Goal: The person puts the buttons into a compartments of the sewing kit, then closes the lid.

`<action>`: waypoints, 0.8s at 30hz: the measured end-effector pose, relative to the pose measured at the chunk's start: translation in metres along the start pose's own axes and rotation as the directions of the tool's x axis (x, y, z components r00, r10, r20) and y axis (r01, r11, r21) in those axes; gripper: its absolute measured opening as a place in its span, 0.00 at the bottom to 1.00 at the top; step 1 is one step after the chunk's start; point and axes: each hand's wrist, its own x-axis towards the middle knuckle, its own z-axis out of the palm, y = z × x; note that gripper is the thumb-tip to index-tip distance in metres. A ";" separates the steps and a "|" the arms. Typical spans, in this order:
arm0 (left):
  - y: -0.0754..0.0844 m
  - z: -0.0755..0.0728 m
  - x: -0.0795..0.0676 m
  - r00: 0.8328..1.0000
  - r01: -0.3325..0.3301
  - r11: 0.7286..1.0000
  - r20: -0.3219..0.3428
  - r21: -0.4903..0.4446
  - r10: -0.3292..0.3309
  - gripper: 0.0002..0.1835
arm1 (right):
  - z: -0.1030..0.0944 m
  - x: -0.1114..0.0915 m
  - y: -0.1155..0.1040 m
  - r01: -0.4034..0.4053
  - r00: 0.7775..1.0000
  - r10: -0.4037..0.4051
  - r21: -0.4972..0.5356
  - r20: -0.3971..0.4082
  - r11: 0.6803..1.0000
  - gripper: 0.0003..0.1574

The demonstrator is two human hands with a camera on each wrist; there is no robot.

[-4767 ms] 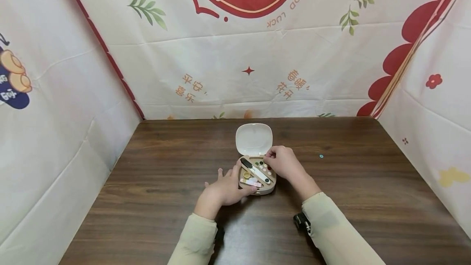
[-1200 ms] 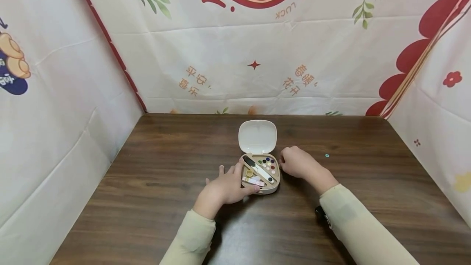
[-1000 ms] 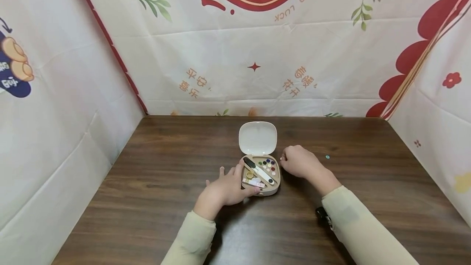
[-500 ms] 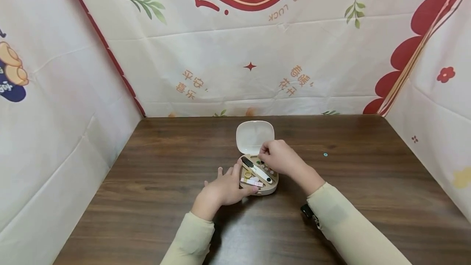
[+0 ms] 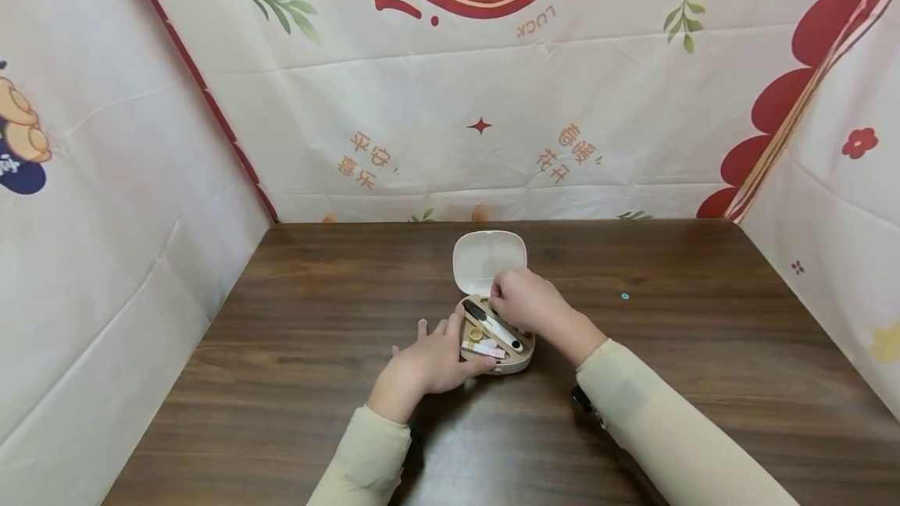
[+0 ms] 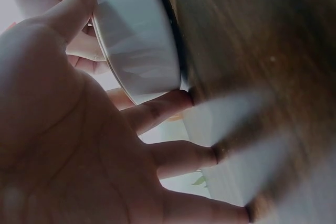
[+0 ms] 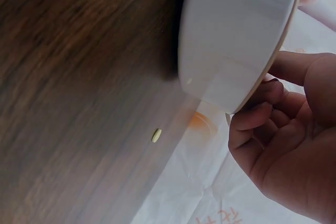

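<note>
A small white sewing box (image 5: 516, 365) stands with its lid (image 5: 485, 256) raised. My left hand (image 5: 429, 361) steadies it, thumb on the front rim and index finger along the left side. The other fingers spread toward the table. My right hand (image 5: 530, 303) reaches over the box's right compartment with bent fingers, covering the buttons there. Whether a button is between its fingertips I cannot tell. In the right wrist view, curled fingers (image 7: 249, 129) are right at the rim. A black-and-white tool (image 5: 495, 328) lies diagonally inside, beside a gold ring (image 5: 475, 333) and a pink-and-white strip (image 5: 485, 349).
A small blue button (image 5: 625, 296) lies on the brown wooden table (image 5: 316, 295), to the right of the box. In the right wrist view, a pale, oval-looking piece (image 7: 156, 135) rests on the tabletop. Printed white cloth (image 5: 422, 100) hangs behind and at both sides.
My right hand has moved left from beside the box to over its right compartment, hiding buttons that showed a second ago. The left hand keeps its place on the box.
</note>
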 end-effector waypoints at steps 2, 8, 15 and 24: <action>0.000 -0.001 -0.001 1.000 0.002 1.000 0.001 -0.003 -0.002 0.58 | -0.001 0.001 -0.001 0.006 1.000 -0.005 -0.020 0.004 1.000 0.15; 0.002 -0.002 -0.001 1.000 0.000 1.000 0.004 0.005 0.000 0.58 | -0.003 -0.001 -0.004 0.008 1.000 -0.007 -0.066 0.008 0.998 0.14; 0.001 -0.002 -0.002 1.000 -0.005 1.000 0.006 0.001 0.005 0.58 | 0.000 -0.003 -0.006 0.024 0.999 -0.027 -0.147 -0.019 0.989 0.14; 0.003 -0.003 -0.004 1.000 -0.006 1.000 -0.004 -0.011 0.006 0.58 | -0.011 -0.002 -0.006 0.032 0.999 -0.035 -0.127 -0.024 0.991 0.14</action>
